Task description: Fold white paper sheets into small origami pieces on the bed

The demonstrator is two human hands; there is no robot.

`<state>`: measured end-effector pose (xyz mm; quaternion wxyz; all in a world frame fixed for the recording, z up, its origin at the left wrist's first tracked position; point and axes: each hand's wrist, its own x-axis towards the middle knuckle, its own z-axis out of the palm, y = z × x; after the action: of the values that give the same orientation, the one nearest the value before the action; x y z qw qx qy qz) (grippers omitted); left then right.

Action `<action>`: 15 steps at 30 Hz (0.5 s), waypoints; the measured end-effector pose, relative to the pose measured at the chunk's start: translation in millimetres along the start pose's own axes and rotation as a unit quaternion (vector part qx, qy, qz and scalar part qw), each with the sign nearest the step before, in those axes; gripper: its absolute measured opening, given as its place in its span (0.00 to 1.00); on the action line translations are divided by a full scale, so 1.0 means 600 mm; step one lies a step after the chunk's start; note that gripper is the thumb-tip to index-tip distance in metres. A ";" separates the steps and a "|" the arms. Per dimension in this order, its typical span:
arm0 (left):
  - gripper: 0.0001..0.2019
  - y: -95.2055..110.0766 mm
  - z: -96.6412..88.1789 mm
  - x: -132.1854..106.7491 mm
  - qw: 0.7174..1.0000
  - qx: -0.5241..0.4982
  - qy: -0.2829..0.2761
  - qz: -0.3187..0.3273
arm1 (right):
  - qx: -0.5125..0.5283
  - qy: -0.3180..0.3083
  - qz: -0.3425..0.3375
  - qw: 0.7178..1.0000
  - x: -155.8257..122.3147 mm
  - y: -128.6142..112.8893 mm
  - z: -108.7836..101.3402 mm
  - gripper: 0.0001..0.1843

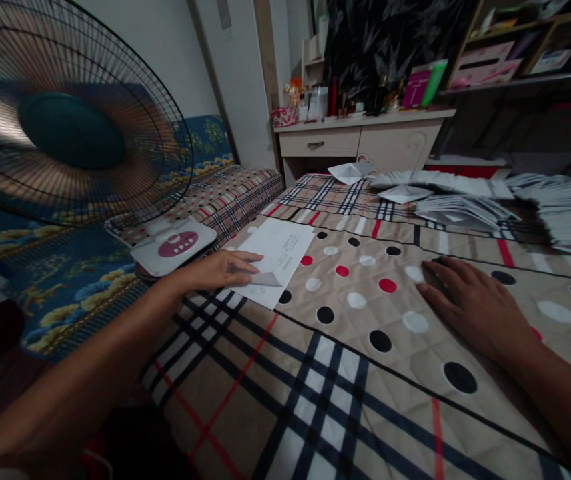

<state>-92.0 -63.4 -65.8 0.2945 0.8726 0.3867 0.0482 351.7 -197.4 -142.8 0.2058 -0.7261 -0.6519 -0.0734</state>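
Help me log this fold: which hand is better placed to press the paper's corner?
Left, probably: the left hand touches the paper by its folded corner; the right hand lies on the blanket, apart.

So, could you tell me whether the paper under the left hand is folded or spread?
Mostly spread: the paper lies flat on the quilt, one corner folded over at the left hand.

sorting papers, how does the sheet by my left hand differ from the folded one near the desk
The sheet lies flat, one corner folded, under the left hand; the folded piece stands peaked, untouched. The sheet shows print; the folded piece looks plain. Both are white paper.
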 end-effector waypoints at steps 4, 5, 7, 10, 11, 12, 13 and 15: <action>0.14 0.003 0.010 0.011 0.987 -0.047 0.151 -0.037 | -0.031 -0.008 0.006 0.999 0.000 -0.005 -0.003 0.30; 0.13 0.012 0.013 0.014 0.976 -0.045 0.207 -0.042 | -0.048 -0.016 0.007 0.999 0.001 -0.006 -0.004 0.31; 0.11 0.041 0.021 0.022 0.947 -0.024 0.321 -0.026 | -0.076 -0.028 0.003 0.997 0.004 -0.007 -0.005 0.32; 0.09 0.106 0.041 0.042 0.916 0.027 0.393 0.071 | -0.052 -0.025 -0.008 0.998 0.008 -0.008 -0.011 0.31; 0.09 0.130 0.052 0.052 0.917 0.048 0.380 0.108 | -0.018 -0.021 -0.008 1.000 0.008 -0.009 -0.014 0.30; 0.09 0.153 0.065 0.063 0.920 0.071 0.359 0.142 | 0.028 -0.015 -0.008 0.999 0.007 -0.012 -0.018 0.28; 0.10 0.175 0.081 0.077 0.921 0.099 0.332 0.180 | 0.084 -0.014 -0.010 0.996 0.006 -0.016 -0.024 0.27; 0.12 0.214 0.118 0.108 0.909 0.168 0.285 0.252 | 0.200 -0.016 -0.021 0.979 0.001 -0.025 -0.035 0.26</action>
<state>58.0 -119.1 -62.5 -0.0012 0.9266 0.2236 0.3024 340.6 -203.9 -120.5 0.3349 -0.6575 -0.6717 0.0663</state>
